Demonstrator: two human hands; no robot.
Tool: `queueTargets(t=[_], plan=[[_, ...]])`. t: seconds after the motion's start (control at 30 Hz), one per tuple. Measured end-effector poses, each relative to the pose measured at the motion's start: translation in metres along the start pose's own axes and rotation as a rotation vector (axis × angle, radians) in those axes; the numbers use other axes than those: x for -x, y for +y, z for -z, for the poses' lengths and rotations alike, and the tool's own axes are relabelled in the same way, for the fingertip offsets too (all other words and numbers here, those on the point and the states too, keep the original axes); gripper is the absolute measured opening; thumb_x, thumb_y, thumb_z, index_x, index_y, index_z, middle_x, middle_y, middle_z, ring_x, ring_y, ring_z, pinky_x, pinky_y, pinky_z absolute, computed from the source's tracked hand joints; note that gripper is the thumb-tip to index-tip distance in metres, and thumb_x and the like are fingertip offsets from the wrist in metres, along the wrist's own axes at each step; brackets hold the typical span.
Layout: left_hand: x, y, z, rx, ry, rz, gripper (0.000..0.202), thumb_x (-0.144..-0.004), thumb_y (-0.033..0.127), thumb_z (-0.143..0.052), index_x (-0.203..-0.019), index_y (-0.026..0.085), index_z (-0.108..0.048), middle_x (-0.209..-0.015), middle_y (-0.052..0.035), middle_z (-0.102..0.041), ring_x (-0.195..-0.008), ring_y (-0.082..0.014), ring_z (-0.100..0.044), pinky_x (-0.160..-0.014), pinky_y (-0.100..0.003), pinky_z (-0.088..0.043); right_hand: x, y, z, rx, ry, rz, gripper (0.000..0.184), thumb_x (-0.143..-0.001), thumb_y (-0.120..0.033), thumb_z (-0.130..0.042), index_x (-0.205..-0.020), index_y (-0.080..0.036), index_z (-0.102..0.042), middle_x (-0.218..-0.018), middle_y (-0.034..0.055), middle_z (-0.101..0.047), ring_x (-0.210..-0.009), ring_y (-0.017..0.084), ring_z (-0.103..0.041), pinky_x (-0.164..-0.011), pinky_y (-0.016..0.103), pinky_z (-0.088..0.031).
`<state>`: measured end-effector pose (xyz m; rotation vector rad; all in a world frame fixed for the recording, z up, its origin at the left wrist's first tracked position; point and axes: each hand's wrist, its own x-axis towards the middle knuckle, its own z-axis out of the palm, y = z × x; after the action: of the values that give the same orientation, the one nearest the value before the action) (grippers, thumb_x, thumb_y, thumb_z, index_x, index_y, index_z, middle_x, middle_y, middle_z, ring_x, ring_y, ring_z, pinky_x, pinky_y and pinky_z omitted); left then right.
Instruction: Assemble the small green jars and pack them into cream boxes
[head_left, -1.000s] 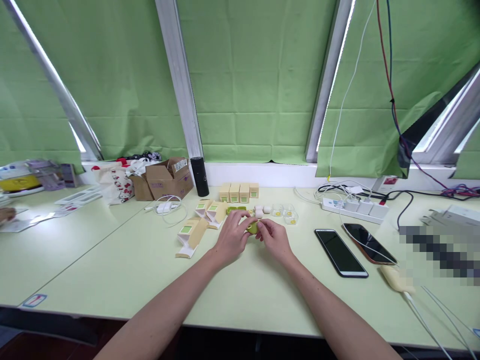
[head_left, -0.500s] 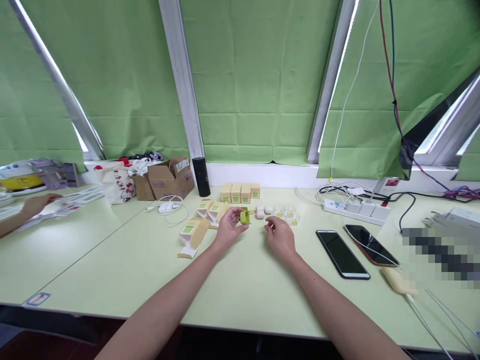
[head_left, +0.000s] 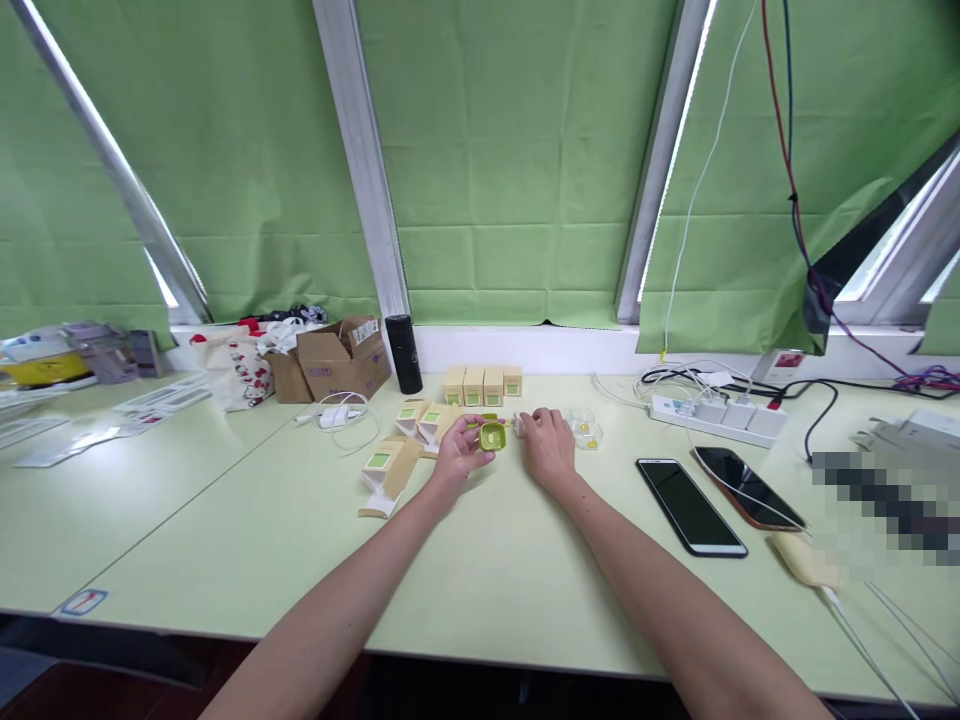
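Observation:
My left hand (head_left: 459, 455) pinches a small green tray-like insert (head_left: 493, 436) with a pale square in its middle, held just above the desk. My right hand (head_left: 546, 447) reaches over the small white pieces (head_left: 520, 425) lying just beyond it, fingers curled down on them; what they grip is hidden. Clear round containers with yellow dots (head_left: 585, 429) lie right of that hand. A row of small cream boxes with green labels (head_left: 481, 385) stands behind, and opened cream boxes (head_left: 390, 462) lie to the left.
Two phones (head_left: 691, 505) lie at the right, next to a white power strip (head_left: 718, 413) with cables. A black bottle (head_left: 403, 353), cardboard boxes (head_left: 337, 357) and a printed bag (head_left: 235, 372) stand at the back left. Papers (head_left: 67, 437) cover the far left desk (head_left: 480, 560).
Both hands parted: the left kept the green insert and turned it face up, the right moved forward onto the white pieces. Another person's hand at the far left has left the view.

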<state>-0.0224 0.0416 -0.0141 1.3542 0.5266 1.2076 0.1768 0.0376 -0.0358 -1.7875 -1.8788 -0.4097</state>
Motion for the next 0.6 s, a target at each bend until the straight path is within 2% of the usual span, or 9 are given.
queueTargets(t=[0.2,0.4,0.5,0.6], plan=[[0.0,0.001,-0.001,-0.005,-0.018,-0.017,0.066,-0.058,0.026,-0.097,-0.109,0.021,-0.054,-0.12,-0.0142,-0.078,-0.105,-0.0269,-0.075,-0.09,-0.037,-0.053,-0.008,-0.005,0.002,0.083,-0.037,0.031,0.029,-0.094,-0.005,-0.053,-0.11,-0.018,-0.073,-0.116,0.0162,-0.064,-0.108,0.029,-0.049,-0.086,0.039,-0.039],[0.002,0.004,-0.003,-0.01,0.013,-0.028,0.064,-0.061,0.025,-0.096,-0.11,0.021,-0.055,-0.118,-0.0127,-0.079,-0.106,-0.0263,-0.074,-0.09,-0.036,-0.052,0.001,-0.002,0.004,-0.012,0.02,0.085,0.028,-0.093,-0.006,-0.053,-0.113,-0.016,-0.071,-0.119,0.0168,-0.064,-0.11,0.03,-0.051,-0.088,0.041,-0.041],[0.003,0.007,-0.005,-0.014,0.035,-0.031,0.063,-0.062,0.024,-0.096,-0.11,0.022,-0.055,-0.115,-0.0114,-0.079,-0.103,-0.0259,-0.073,-0.088,-0.035,-0.051,0.008,-0.003,0.008,-0.3,0.117,-0.062,0.022,-0.092,-0.016,-0.059,-0.11,-0.017,-0.071,-0.12,0.0156,-0.065,-0.11,0.03,-0.054,-0.089,0.041,-0.043],[0.003,0.008,-0.005,-0.036,0.049,-0.053,0.063,-0.063,0.025,-0.095,-0.109,0.022,-0.054,-0.114,-0.0107,-0.079,-0.104,-0.026,-0.073,-0.089,-0.035,-0.05,0.012,-0.007,0.014,-0.847,0.188,-0.373,0.023,-0.088,-0.036,-0.068,-0.103,-0.019,-0.071,-0.113,0.0128,-0.068,-0.1,0.028,-0.06,-0.084,0.04,-0.048]])
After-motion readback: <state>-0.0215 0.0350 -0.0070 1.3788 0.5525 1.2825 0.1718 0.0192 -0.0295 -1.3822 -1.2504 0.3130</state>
